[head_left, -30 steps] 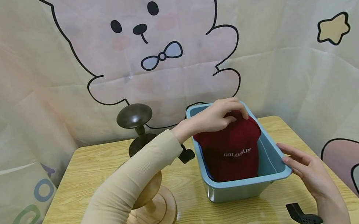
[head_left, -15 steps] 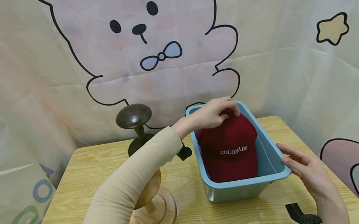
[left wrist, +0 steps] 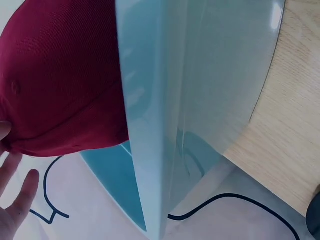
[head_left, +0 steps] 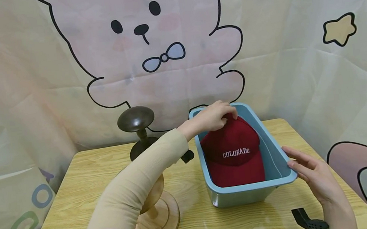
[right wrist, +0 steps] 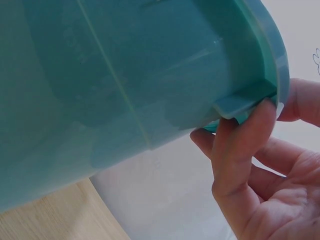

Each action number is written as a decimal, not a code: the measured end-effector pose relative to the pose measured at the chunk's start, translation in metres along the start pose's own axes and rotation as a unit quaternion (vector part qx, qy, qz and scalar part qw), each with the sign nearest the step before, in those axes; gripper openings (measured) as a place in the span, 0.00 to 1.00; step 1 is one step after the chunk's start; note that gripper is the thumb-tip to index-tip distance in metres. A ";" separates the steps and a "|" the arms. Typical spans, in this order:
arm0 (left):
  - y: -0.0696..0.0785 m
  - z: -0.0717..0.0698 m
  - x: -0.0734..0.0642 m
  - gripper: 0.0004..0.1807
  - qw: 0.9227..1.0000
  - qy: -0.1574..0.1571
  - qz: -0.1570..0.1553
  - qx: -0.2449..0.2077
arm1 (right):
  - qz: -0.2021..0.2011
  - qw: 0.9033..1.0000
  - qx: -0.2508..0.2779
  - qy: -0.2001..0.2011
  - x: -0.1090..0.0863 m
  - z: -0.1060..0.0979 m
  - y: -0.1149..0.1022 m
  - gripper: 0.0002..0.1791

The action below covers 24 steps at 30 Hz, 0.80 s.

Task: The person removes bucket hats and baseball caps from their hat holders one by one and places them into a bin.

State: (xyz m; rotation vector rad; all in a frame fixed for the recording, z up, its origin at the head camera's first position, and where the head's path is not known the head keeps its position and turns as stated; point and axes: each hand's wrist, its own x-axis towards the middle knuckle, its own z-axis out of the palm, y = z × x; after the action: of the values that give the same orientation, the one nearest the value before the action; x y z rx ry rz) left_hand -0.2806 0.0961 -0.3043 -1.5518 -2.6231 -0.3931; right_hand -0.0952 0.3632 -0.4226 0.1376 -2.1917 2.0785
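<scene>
A dark red cap (head_left: 234, 153) lettered COLORADO sits inside a light blue plastic bin (head_left: 253, 187) on the wooden table. My left hand (head_left: 224, 114) reaches across from the left, fingers curled on the back of the cap's crown. The left wrist view shows the cap (left wrist: 60, 85) against the bin wall (left wrist: 150, 125), with my left hand (left wrist: 10, 160) at its edge. My right hand (head_left: 288, 157) rests with straight fingers against the bin's near right corner. Up close, my right hand (right wrist: 280, 112) touches just under the bin rim (right wrist: 272, 55).
A dark metal hat stand (head_left: 135, 119) rises at the back left of the table (head_left: 76, 187). A light wooden hat stand (head_left: 158, 217) stands nearer, partly behind my left sleeve. A cartoon-printed cloth hangs close behind the table.
My left hand has lowered the cap deeper into the bin and drifted slightly left; the lettering now shows clearly. My right hand has stayed at the bin's corner.
</scene>
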 end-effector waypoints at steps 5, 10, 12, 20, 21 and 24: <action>0.001 0.003 -0.001 0.16 0.999 -0.021 -0.021 0.040 | 0.001 1.000 -0.003 -0.002 0.000 0.001 0.000 0.25; 0.001 0.008 -0.001 0.17 0.997 -0.038 -0.036 0.061 | 0.003 1.000 -0.006 -0.003 0.000 0.002 0.000 0.26; 0.000 0.010 -0.001 0.19 0.996 -0.041 -0.040 0.073 | 0.003 1.000 -0.008 -0.003 0.000 0.002 0.000 0.26; 0.003 0.018 0.000 0.33 0.990 -0.067 -0.050 0.111 | 0.003 1.000 -0.006 -0.003 0.000 0.002 0.000 0.26; 0.004 0.019 0.000 0.36 0.989 -0.075 -0.051 0.117 | 0.003 1.000 -0.007 -0.003 0.000 0.002 0.000 0.26; 0.005 0.023 0.001 0.40 0.986 -0.093 -0.056 0.129 | 0.004 1.000 -0.007 -0.002 -0.001 0.002 0.000 0.26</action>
State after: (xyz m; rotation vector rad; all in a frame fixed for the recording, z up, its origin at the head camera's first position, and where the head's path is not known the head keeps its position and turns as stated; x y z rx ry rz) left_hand -0.2748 0.1054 -0.3258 -1.4249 -2.7698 0.0914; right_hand -0.0948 0.3617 -0.4229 0.1318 -2.2129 2.0673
